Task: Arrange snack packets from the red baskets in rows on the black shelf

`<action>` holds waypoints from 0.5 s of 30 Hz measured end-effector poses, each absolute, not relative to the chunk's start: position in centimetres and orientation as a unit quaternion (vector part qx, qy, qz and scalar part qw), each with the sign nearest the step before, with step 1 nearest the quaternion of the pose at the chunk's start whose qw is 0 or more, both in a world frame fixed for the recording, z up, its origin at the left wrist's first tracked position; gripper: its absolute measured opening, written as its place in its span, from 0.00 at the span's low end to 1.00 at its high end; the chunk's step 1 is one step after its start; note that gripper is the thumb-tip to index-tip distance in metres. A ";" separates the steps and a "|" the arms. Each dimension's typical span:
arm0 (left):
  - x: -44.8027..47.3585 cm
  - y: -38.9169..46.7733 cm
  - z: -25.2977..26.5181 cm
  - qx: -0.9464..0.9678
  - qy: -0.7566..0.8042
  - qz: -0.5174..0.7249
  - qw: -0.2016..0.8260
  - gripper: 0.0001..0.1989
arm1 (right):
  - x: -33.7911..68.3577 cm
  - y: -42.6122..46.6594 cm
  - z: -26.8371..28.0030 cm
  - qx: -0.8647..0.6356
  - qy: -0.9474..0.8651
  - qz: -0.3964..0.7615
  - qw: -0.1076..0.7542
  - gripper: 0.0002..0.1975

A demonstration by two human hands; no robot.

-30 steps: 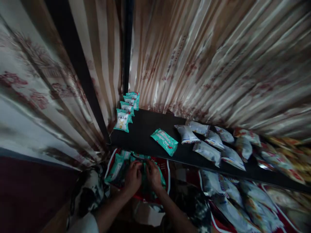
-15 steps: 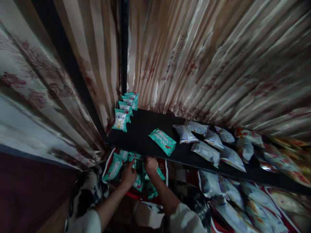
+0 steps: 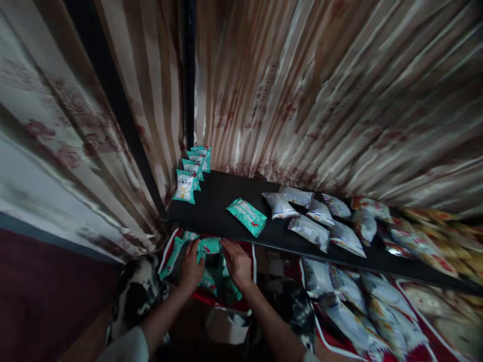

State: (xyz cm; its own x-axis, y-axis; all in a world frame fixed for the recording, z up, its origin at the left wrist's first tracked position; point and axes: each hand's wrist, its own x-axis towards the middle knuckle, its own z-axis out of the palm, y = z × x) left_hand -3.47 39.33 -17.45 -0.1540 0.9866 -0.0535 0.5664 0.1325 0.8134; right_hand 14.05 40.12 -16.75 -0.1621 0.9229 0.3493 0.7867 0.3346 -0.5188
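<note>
Teal packets (image 3: 184,187) stand in file at the shelf (image 3: 222,188)'s far left, fronts showing; nearer, the left hand (image 3: 191,267) and right hand (image 3: 237,262), dimly lit, apparently grasp a loose packet (image 3: 209,245) by opposite ends, steadying it above the red bag (image 3: 254,269).

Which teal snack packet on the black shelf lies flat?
The single teal snack packet just left of the white packets; the other teal packets on the shelf stand one behind another at its left end.
</note>
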 end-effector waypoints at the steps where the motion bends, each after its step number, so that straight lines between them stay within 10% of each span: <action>1: -3.8 39.1 -16.7 0.578 0.680 0.331 0.307 0.25 | 14.1 40.0 -16.2 -0.559 -0.753 0.118 0.326 0.16; 15: -5.8 37.0 -11.4 0.505 0.663 0.388 0.394 0.19 | 13.8 38.8 -9.7 -0.627 -0.643 0.279 0.340 0.19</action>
State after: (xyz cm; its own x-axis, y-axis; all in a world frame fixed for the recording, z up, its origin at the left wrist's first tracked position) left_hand -5.81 36.99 -11.43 -0.1798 0.9751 -0.1299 0.3640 0.1887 0.9121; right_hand 13.84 38.79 -9.74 0.0174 0.9961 0.0865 0.6164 0.0575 -0.7853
